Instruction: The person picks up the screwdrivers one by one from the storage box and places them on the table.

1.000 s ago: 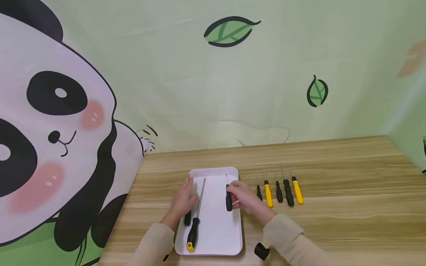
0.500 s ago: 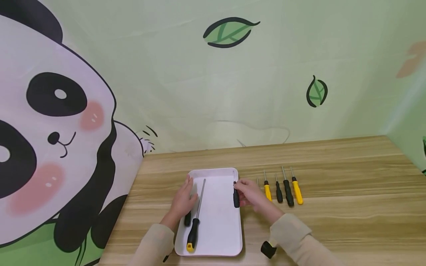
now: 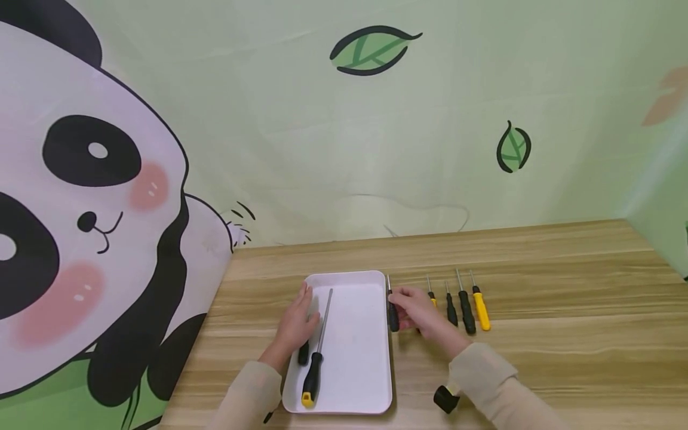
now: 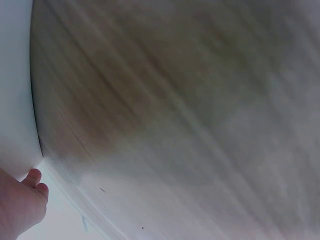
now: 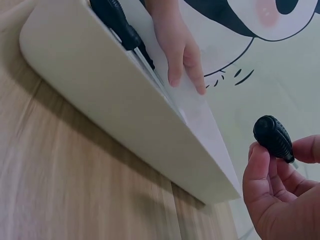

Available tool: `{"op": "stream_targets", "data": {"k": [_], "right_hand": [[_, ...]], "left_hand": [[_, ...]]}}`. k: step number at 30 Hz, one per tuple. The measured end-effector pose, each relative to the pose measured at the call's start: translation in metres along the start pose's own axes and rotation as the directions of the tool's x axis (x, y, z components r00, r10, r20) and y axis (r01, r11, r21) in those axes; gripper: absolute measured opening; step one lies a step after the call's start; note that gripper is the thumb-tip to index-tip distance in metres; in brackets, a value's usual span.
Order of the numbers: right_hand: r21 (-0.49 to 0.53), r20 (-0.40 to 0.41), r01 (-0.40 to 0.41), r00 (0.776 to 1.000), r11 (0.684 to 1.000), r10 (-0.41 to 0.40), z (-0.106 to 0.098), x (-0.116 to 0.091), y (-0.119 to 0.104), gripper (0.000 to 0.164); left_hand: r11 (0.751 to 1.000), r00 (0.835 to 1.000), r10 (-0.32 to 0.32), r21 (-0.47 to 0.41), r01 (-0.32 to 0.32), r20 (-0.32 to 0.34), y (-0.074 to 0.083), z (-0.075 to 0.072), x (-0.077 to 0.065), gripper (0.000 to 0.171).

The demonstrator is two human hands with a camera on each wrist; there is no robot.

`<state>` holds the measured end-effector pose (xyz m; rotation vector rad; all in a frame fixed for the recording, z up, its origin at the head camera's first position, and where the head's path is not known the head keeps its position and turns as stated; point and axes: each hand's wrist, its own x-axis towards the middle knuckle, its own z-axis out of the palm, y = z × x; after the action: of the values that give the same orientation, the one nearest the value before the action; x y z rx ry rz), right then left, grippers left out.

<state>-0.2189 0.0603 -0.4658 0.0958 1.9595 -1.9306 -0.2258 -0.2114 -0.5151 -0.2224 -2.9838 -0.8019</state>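
A: Hands' state?
B: Left hand [image 3: 294, 323]: fingers straight, against the tray [image 3: 355, 364]. Right hand [image 3: 421, 312]: pinching a screwdriver [image 3: 394, 320], left of its palm.
A: Method?
B: Brace tray with left; hold screwdriver clear of it.

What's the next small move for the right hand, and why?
I'd probably lower the black screwdriver onto the table, just left of the screwdriver row. The right hand pinches it just outside the right rim of the tray, after holding it over the tray a second ago, and the row already lies on the table, tips pointing toward the far edge.
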Motion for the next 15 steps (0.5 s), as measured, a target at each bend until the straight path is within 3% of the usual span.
{"op": "stream_targets", "data": {"k": [15], "right_hand": [[-0.097, 0.002, -0.003, 1.000, 0.995, 0.004, -0.028, -0.001, 0.003, 0.032]], "left_hand": [[1.000, 1.000, 0.009, 0.001, -0.009, 0.000, 0.002, -0.002, -0.001, 0.062]]}}
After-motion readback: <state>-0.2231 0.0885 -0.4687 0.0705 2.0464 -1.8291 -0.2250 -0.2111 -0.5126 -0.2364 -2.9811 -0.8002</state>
